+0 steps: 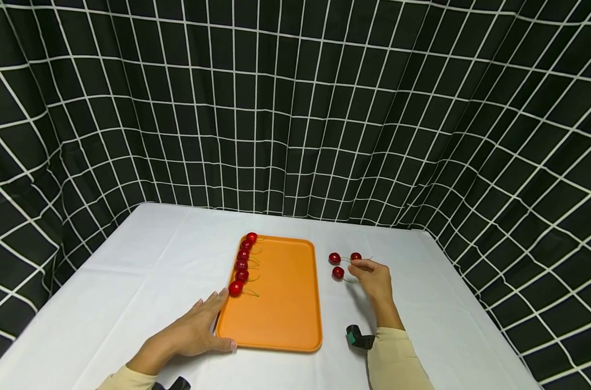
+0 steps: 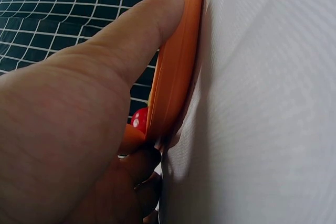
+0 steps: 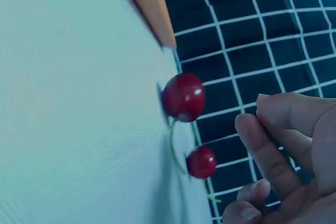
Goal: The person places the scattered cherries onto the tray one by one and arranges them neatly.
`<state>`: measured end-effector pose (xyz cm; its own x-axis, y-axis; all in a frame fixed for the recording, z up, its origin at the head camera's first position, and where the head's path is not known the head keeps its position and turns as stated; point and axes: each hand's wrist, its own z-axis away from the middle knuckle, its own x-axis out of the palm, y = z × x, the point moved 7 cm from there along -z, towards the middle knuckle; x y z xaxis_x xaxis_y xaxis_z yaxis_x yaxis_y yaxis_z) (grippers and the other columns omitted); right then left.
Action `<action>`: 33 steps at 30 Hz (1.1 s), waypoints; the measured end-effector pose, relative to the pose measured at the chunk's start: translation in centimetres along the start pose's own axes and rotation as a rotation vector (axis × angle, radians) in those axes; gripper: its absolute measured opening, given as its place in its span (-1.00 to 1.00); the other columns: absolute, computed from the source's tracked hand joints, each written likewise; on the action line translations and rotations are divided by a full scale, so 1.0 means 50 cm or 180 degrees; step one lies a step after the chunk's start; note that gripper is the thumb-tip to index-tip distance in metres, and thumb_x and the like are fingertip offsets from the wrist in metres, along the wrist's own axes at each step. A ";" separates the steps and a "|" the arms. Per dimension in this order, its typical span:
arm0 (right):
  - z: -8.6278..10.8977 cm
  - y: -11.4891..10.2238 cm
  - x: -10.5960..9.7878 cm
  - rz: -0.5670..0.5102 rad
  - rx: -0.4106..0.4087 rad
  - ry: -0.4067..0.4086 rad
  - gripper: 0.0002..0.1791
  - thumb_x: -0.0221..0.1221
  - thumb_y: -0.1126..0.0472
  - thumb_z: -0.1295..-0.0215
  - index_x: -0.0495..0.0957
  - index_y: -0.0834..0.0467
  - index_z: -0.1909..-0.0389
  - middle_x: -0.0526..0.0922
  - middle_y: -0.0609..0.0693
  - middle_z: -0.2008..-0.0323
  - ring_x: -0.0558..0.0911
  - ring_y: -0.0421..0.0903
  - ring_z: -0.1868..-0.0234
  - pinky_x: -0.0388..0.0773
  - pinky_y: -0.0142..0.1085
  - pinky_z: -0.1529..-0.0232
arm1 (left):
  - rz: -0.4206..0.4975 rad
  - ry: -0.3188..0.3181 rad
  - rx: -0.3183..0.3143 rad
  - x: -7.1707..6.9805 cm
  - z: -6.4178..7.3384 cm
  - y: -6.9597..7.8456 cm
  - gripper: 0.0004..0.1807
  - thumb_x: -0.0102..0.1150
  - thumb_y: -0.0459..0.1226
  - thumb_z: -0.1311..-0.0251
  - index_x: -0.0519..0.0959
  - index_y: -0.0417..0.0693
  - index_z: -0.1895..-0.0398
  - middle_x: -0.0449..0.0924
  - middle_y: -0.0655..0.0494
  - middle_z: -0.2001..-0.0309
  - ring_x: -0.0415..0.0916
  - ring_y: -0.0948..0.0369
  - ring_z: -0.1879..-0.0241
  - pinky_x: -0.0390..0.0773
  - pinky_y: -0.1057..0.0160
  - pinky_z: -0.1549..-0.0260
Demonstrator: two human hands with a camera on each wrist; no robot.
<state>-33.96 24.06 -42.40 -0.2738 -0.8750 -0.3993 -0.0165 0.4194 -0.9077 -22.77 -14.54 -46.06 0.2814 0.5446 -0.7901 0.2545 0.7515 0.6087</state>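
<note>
An orange tray (image 1: 280, 303) lies on the white table. Along its left side runs a column of several red cherries (image 1: 241, 265), their green stems pointing right. My left hand (image 1: 195, 327) rests at the tray's near left corner, thumb against the near rim (image 2: 176, 66) and fingers along the left side. The nearest cherry of the column (image 1: 235, 288) lies by those fingertips. Right of the tray are three loose cherries, a front one (image 1: 338, 273), a back left one (image 1: 335, 258) and a back right one (image 1: 356, 256). Above them hovers my right hand (image 1: 375, 281), fingers bent loosely, nothing between thumb and index finger (image 3: 252, 129).
A black curtain with a white grid (image 1: 285, 108) hangs behind and on both sides of the table (image 1: 144, 260). Black wrist devices, one by the right sleeve (image 1: 359, 338) and one by the left sleeve (image 1: 178, 383), sit low near the table.
</note>
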 end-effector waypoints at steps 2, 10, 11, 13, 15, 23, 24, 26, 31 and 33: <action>-0.002 0.012 0.002 0.0109 -0.0017 -0.0019 -0.72 0.32 0.24 -0.19 0.68 0.32 0.14 0.72 0.04 0.27 0.56 0.00 0.06 0.44 -0.29 0.21 | -0.0020 -0.0006 0.0002 0.001 0.000 0.000 0.31 0.36 0.31 0.18 0.01 -0.29 -0.49 -0.03 -0.15 -0.48 -0.15 -0.11 -0.45 -0.23 -0.14 -0.37; -0.011 0.050 0.011 0.0506 0.0140 -0.0114 -0.77 0.33 0.17 -0.16 0.73 0.20 0.21 0.71 0.10 0.17 0.52 0.12 -0.04 0.42 -0.11 0.06 | -0.0042 -0.0008 0.0002 -0.001 -0.002 0.000 0.33 0.35 0.34 0.19 -0.01 -0.27 -0.49 -0.06 -0.13 -0.49 -0.16 -0.10 -0.45 -0.25 -0.14 -0.37; -0.012 0.052 0.013 0.0547 0.0146 -0.0132 -0.77 0.33 0.17 -0.15 0.73 0.20 0.21 0.69 0.12 0.13 0.50 0.14 -0.08 0.41 -0.06 0.01 | -0.0053 -0.0014 -0.0006 -0.002 -0.002 -0.001 0.33 0.34 0.34 0.19 -0.02 -0.27 -0.50 -0.07 -0.12 -0.49 -0.17 -0.10 -0.45 -0.25 -0.13 -0.37; -0.011 0.055 0.016 0.0628 0.0147 -0.0151 -0.78 0.34 0.17 -0.13 0.74 0.18 0.22 0.68 0.13 0.09 0.46 0.16 -0.14 0.37 -0.01 -0.08 | -0.0068 -0.0026 -0.0011 -0.002 -0.001 -0.003 0.33 0.34 0.34 0.19 -0.02 -0.26 -0.50 -0.08 -0.11 -0.49 -0.17 -0.09 -0.45 -0.24 -0.13 -0.37; -0.012 0.057 0.018 0.0718 0.0107 -0.0153 -0.79 0.35 0.17 -0.11 0.75 0.17 0.24 0.68 0.12 0.10 0.46 0.16 -0.14 0.36 0.02 -0.10 | -0.0067 -0.0035 -0.0018 -0.002 0.000 -0.003 0.33 0.33 0.34 0.18 -0.02 -0.26 -0.50 -0.08 -0.11 -0.49 -0.17 -0.09 -0.45 -0.25 -0.13 -0.37; -0.005 0.062 0.034 0.0983 0.0002 -0.0255 -0.87 0.34 0.26 -0.10 0.73 0.17 0.31 0.68 0.08 0.24 0.56 0.11 0.09 0.46 -0.02 0.10 | 0.0054 -0.0037 -0.0037 0.002 0.002 -0.005 0.33 0.37 0.30 0.19 -0.02 -0.30 -0.49 -0.08 -0.15 -0.48 -0.18 -0.11 -0.45 -0.27 -0.15 -0.36; -0.004 0.062 0.035 0.1013 -0.0013 -0.0269 -0.87 0.34 0.27 -0.10 0.73 0.18 0.30 0.66 0.09 0.22 0.56 0.12 0.09 0.47 0.00 0.10 | 0.0075 -0.0041 -0.0032 0.003 0.003 -0.005 0.33 0.38 0.29 0.19 -0.02 -0.31 -0.48 -0.08 -0.16 -0.48 -0.18 -0.12 -0.45 -0.28 -0.16 -0.36; -0.003 0.060 0.036 0.1091 -0.0070 -0.0295 -0.87 0.34 0.28 -0.09 0.73 0.18 0.30 0.62 0.11 0.21 0.54 0.13 0.10 0.46 0.02 0.09 | 0.0109 -0.0053 -0.0018 0.003 0.004 -0.004 0.32 0.39 0.27 0.18 -0.02 -0.33 -0.48 -0.09 -0.18 -0.48 -0.19 -0.13 -0.45 -0.30 -0.17 -0.35; -0.007 0.061 0.038 0.1211 -0.0074 -0.0332 -0.91 0.35 0.30 -0.08 0.74 0.14 0.36 0.57 0.07 0.27 0.51 0.09 0.17 0.44 -0.03 0.16 | 0.0101 -0.0034 -0.0001 0.001 0.003 -0.001 0.32 0.40 0.27 0.18 -0.02 -0.35 -0.47 -0.10 -0.19 -0.48 -0.19 -0.13 -0.44 -0.30 -0.18 -0.35; -0.006 0.059 0.039 0.1233 -0.0082 -0.0322 -0.93 0.35 0.30 -0.07 0.74 0.12 0.40 0.58 0.04 0.31 0.51 0.07 0.20 0.43 -0.05 0.19 | 0.0101 -0.0025 -0.0001 0.000 0.002 -0.001 0.33 0.40 0.27 0.18 -0.02 -0.35 -0.47 -0.10 -0.19 -0.47 -0.20 -0.13 -0.44 -0.31 -0.18 -0.35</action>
<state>-34.82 23.65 -45.81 -0.1684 -0.6698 -0.7232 0.0450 0.7277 -0.6844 -22.71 -14.59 -46.08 0.2966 0.5653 -0.7697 0.2450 0.7340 0.6335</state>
